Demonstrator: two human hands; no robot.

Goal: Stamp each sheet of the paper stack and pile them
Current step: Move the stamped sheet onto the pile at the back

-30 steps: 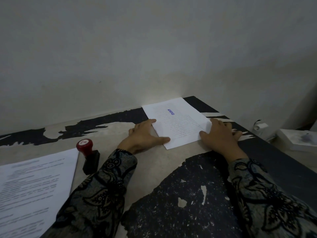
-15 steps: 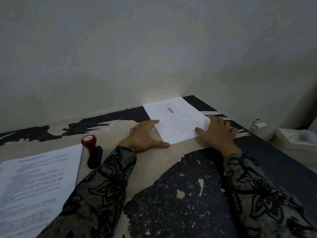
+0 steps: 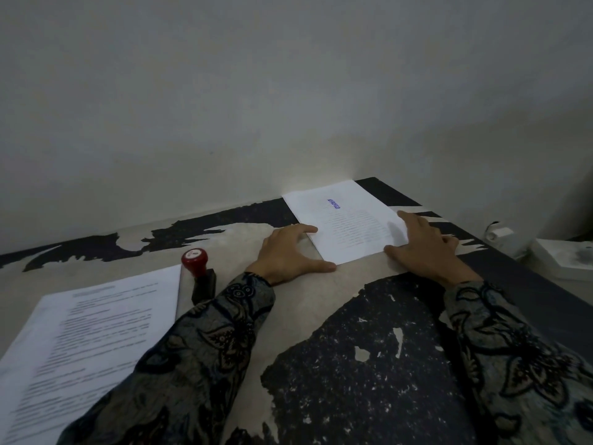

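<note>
beside the stamp [image 3: 199,275], flat left hand [image 3: 290,254] and right hand [image 3: 423,248], fingers straight, press the stamped sheet's [image 3: 345,220] edges.

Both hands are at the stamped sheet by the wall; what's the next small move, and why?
Probably let go and reach the left hand to the red-topped stamp: the white sheet with a blue stamp mark lies flat, while the near printed paper stack shows no mark.

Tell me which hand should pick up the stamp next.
Left, probably. The left hand lies flat by the stamped sheet's left edge, nearest the red-topped stamp; the right hand rests on the sheet's far side.
</note>
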